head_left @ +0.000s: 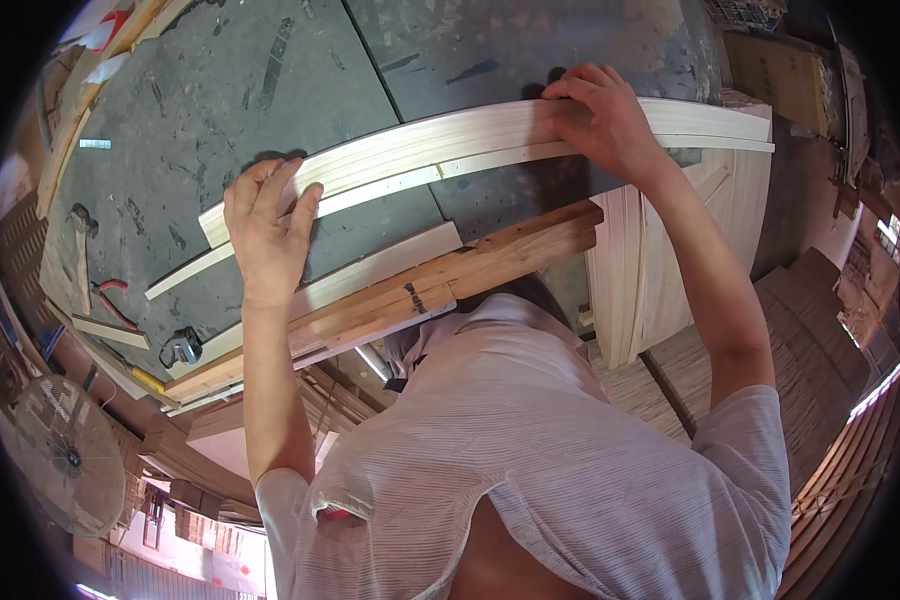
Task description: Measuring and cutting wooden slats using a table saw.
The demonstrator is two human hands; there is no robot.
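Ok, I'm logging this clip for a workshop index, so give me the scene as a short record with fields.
Setting: dark grey worktable in a woodshop
Left hand: fingers spread on a pale wooden board
Right hand: gripping the same board farther along
Below the board: thin pale strip, brown timber beam
Nearby: red-handled pliers, stack of pale boards, fan

— Can you see the whole pale board from where you stand?

— No. The right hand covers a stretch of it, and its palm side is hidden against the wood.

— And under the left hand?

— The board's near end sits behind those fingers. Left of that hand, a small metal tool on the worktop is too small to tell. The fan lower down blurs into the dark rim.
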